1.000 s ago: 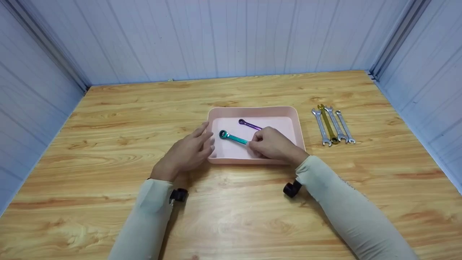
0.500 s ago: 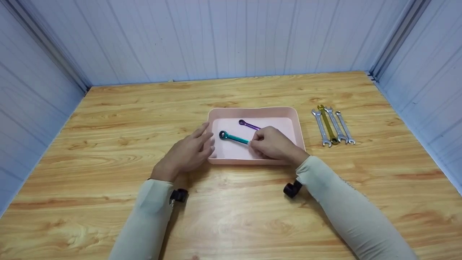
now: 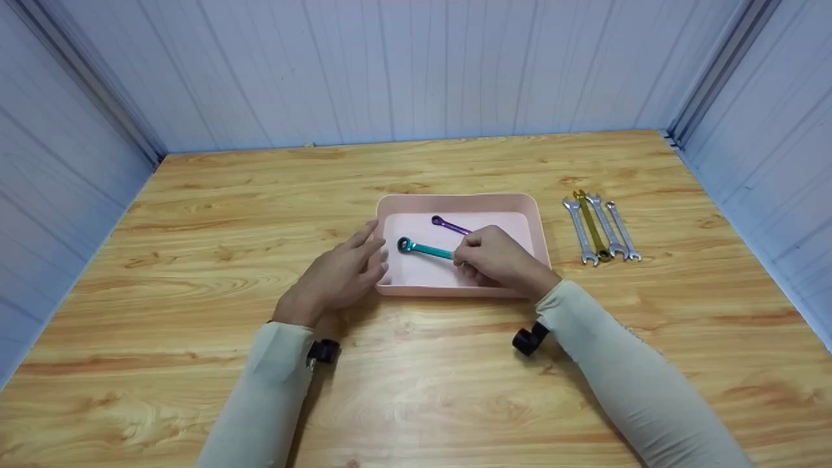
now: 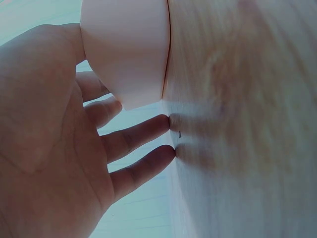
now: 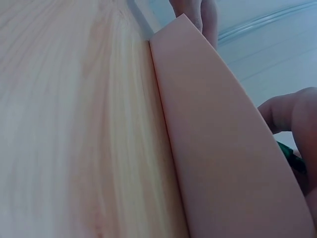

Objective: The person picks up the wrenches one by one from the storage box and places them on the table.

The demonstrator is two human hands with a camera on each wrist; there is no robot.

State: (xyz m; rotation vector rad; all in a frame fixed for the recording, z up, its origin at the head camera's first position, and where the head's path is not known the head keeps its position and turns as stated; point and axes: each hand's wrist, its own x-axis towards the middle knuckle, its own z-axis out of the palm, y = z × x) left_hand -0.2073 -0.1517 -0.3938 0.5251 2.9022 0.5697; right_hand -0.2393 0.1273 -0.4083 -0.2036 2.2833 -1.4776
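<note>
A green ratcheting wrench [image 3: 430,251] lies slantwise in the pink tray [image 3: 448,292], its ring end toward the left wall. My right hand [image 3: 499,257] pinches its other end, which the fingers hide. Just behind it, a purple ratcheting wrench [image 3: 452,226] rests on the tray floor, partly covered by the same hand. My left hand [image 3: 337,276] is at the tray's left side with fingers extended; the left wrist view shows thumb and fingers around the tray corner [image 4: 126,49], two fingertips reaching the table. In the right wrist view the tray wall [image 5: 213,129] hides much of the right hand [image 5: 303,119].
Right of the tray, silver wrenches [image 3: 580,231] and a gold wrench [image 3: 592,226] lie side by side on the wooden table [image 3: 416,390]. White panel walls [image 3: 416,71] enclose the table at the back and both sides.
My right hand has shifted slightly to the right along the green wrench, so a little more of its handle shows. The left hand stays in place.
</note>
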